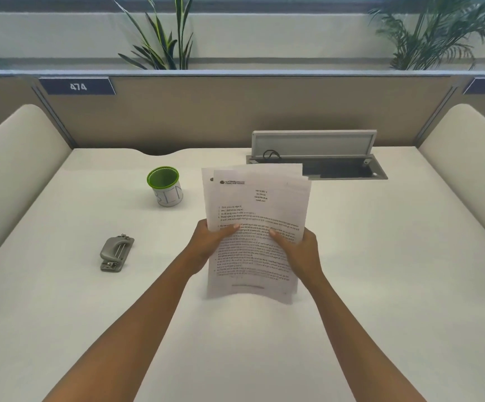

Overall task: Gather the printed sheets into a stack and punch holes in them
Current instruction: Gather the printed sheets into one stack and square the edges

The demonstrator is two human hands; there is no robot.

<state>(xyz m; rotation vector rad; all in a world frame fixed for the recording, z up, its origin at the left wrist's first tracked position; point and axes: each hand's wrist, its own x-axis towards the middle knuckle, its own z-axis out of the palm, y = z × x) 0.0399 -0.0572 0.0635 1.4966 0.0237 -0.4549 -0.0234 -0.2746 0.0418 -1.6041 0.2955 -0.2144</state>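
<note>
A loose stack of printed sheets [257, 210] is held up above the middle of the white desk [380, 271], its top edges fanned and uneven. My left hand [206, 245] grips the stack's left edge, thumb on the front page. On the right edge, my right hand [299, 253] grips the same stack, its thumb also on the front. A grey metal hole punch [116, 253] lies flat on the desk to the left, well apart from both hands.
A white cup with a green rim [165, 185] stands behind the punch, left of the sheets. An open cable hatch [322, 158] sits at the back right. Padded side panels [15, 169] and a rear partition [206, 111] close in the desk.
</note>
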